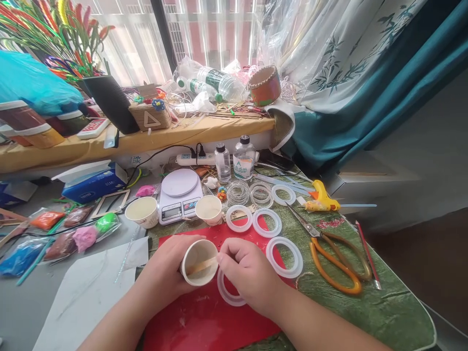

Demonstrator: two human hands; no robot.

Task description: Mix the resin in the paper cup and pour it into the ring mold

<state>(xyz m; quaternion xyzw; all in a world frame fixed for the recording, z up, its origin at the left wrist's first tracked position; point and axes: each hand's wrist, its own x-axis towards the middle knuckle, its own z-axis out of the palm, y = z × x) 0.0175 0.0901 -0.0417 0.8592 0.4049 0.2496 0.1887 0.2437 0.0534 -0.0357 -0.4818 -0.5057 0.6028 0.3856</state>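
Observation:
My left hand (pixel 170 265) is wrapped round a paper cup (pixel 185 273), tilted so its inside faces me. Between the fingertips of my right hand (pixel 248 273) is a flat wooden stick (pixel 203 265), its far end down in the cup. What the cup contains is hard to make out. Beneath both hands lies a red sheet (pixel 183 321). A translucent ring mould (pixel 224 292) rests on it, partly covered by my right hand. More ring moulds (pixel 285 257) lie to the right and behind.
Two more paper cups (pixel 142 213) flank a white kitchen scale (pixel 180 184). Behind are clear bottles (pixel 243 161) with black caps. Large scissors (pixel 329 253), a yellow glue gun (pixel 322 196) and a red pencil (pixel 367 253) lie on the right. Bags of coloured clay (pixel 87 237) are on the left.

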